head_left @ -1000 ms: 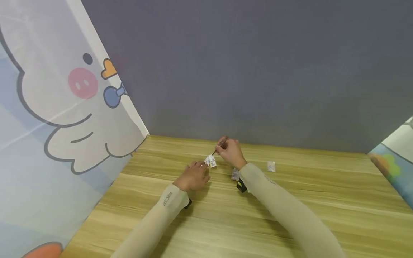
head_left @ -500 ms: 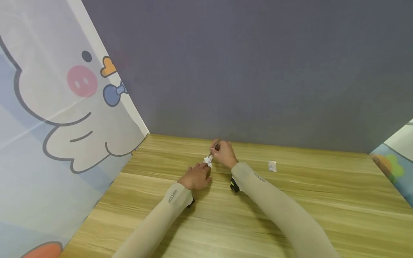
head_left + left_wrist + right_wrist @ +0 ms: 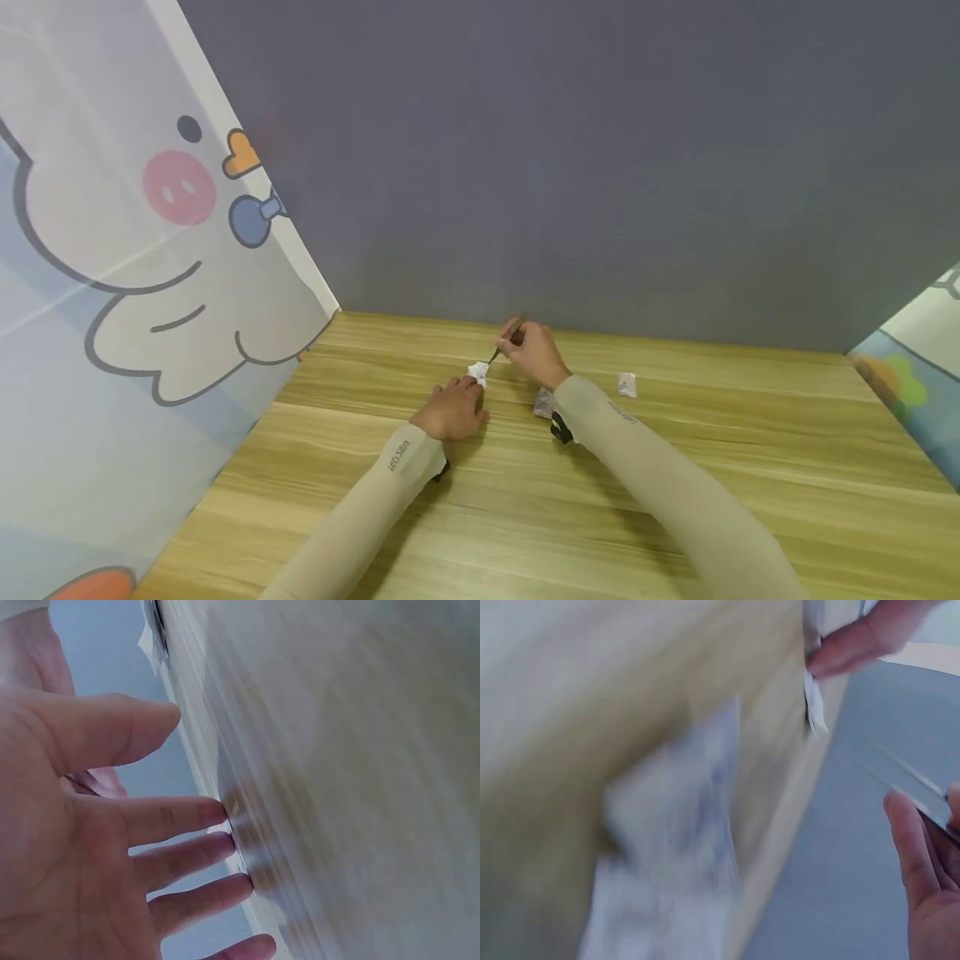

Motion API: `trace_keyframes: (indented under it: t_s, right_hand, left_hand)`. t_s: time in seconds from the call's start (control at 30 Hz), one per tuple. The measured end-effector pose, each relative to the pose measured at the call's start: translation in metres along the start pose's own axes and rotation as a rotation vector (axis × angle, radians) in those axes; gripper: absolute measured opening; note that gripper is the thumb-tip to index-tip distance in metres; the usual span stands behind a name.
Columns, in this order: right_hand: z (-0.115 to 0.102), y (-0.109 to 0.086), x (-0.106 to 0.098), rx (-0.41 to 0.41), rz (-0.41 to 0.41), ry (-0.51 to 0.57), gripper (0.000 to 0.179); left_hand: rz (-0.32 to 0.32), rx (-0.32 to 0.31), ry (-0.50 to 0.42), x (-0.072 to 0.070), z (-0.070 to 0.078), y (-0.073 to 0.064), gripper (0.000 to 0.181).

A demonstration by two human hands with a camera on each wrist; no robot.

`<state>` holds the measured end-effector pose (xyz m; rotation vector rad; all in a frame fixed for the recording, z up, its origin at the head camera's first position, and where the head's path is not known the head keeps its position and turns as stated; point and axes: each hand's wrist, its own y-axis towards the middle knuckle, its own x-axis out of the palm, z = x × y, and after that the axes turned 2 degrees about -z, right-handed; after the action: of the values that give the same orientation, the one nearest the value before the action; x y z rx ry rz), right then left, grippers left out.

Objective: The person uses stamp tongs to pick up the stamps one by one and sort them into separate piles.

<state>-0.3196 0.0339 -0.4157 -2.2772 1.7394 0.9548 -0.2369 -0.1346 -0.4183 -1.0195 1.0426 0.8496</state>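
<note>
In the head view, my left hand [image 3: 453, 410] lies over the table with its fingertips on a small, crumpled white packet [image 3: 477, 372]. The left wrist view shows the fingers [image 3: 184, 859] fairly straight, their tips on the tabletop. My right hand [image 3: 536, 354] pinches dark tweezers [image 3: 495, 356] between thumb and fingers, the tips pointing down near the packet's right edge. Seen from the right wrist, the tweezers [image 3: 936, 819] have two separate prongs with nothing between them. Whether the packet is torn cannot be made out.
Another small printed packet [image 3: 543, 403] lies beneath my right wrist, partly covered. A further clear or whitish packet [image 3: 627, 384] lies to its right. The wooden table [image 3: 510, 517] ends at a grey panel [image 3: 585, 208] behind, with cartoon-printed walls [image 3: 225, 317] at the sides.
The tweezers dipped to the white packet half a second ago, then drew back to the right. The packet looks more bunched than a second ago. My left hand has barely shifted.
</note>
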Motion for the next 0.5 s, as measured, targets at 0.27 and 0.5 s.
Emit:
trace_keyframes:
  t_s: [0.27, 0.5]
  right_hand:
    - [0.007, -0.020, -0.053, -0.061, -0.061, -0.049, 0.006]
    - [0.022, -0.040, -0.089, -0.028, -0.057, -0.082, 0.005]
  left_hand:
    - [0.021, 0.021, -0.033, 0.000, 0.003, 0.001, 0.055]
    - [0.036, 0.155, -0.047, -0.001, 0.023, -0.002, 0.053]
